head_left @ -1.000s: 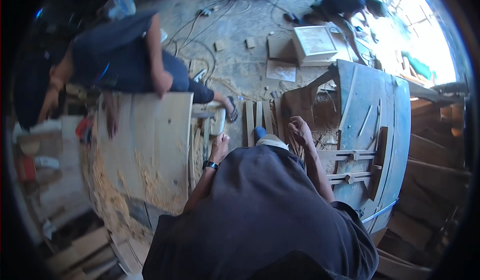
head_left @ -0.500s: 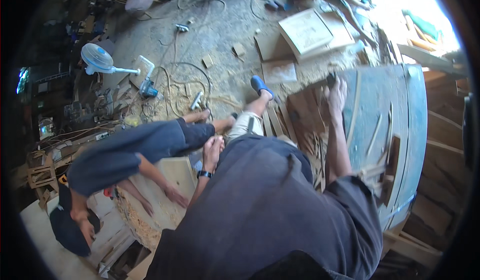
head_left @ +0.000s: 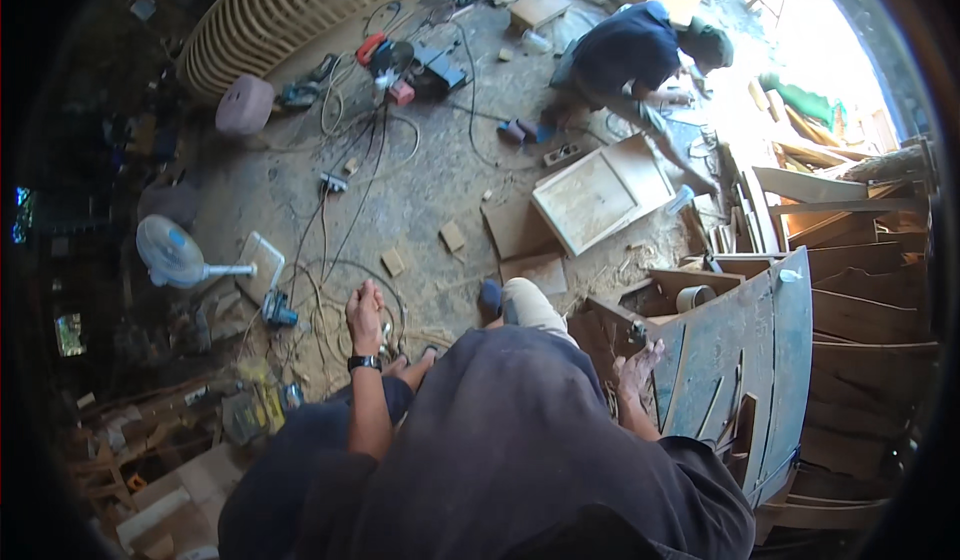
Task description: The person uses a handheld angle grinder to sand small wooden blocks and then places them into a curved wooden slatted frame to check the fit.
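Note:
My left hand (head_left: 366, 318), a dark watch (head_left: 363, 363) on its wrist, is raised over the floor. Its fingers are curled in; whether anything small is inside them is hidden. On the other side, my right hand (head_left: 636, 370) has its fingers apart and nothing in them. It is beside the left edge of a worn blue-grey panel (head_left: 768, 330), on which thin wood strips lie. Just beyond my right fingertips is a small dark object (head_left: 638, 332), at the end of a wooden board.
A co-worker (head_left: 630, 60) bends over at the far right, beyond stacked pale wooden panels (head_left: 585, 200). Another person's dark clothing (head_left: 290, 470) is close at my left. A standing fan (head_left: 175, 250), a blue power tool (head_left: 280, 308) and cords lie on the left; a slatted wooden frame (head_left: 290, 20) stands behind.
My view has swung up toward the far floor. My left hand has moved forward and away from my body. My right hand has drawn back from the panel's far corner, its fingers now apart.

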`<state>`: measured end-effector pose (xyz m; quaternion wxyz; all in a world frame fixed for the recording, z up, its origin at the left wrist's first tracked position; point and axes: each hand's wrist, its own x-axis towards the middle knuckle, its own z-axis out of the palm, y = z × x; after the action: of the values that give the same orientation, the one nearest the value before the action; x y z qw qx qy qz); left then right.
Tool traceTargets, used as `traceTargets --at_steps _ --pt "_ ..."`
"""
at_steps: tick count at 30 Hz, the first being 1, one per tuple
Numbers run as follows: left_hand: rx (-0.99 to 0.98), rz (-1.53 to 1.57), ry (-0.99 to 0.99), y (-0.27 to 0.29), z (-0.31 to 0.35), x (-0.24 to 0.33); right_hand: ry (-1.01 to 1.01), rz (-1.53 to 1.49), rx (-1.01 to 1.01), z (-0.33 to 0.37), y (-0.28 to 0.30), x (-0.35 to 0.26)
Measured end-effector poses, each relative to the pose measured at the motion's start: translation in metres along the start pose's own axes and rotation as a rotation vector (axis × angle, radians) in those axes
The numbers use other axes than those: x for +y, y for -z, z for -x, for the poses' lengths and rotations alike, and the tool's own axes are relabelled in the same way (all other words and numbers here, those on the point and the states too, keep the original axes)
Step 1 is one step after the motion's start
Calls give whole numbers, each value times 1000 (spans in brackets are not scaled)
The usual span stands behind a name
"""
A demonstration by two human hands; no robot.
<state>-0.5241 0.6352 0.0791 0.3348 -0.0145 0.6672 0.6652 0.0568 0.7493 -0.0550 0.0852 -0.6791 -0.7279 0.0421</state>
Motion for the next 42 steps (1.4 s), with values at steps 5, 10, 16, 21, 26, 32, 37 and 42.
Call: traceTargets --at_steps 5,10,16,21,26,32,37,42 --pt "-53 69 10 -15 -61 30 -535 -10 -172 -52 3 -50" --pt "-31 -8 123 -28 -96 8 -873 199 -342 -168 -5 -147" --pt "114 139 296 -59 -213 -2 -619 -171 -602 -372 -137 -269" --pt "228 246 256 -81 -339 58 99 -557 -751 -587 -161 -516" --pt "348 56 148 -87 -411 133 567 -570 -442 -707 -106 -711" --pt "49 -1236 -30 -3 -462 92 930 -1068 -483 -667 -20 -821" --pt "-98 -1423 -151 -60 -505 93 401 -687 -722 -635 -154 -658" --pt "-79 -1199 -228 -96 -579 130 143 -283 -760 -606 -198 -515"
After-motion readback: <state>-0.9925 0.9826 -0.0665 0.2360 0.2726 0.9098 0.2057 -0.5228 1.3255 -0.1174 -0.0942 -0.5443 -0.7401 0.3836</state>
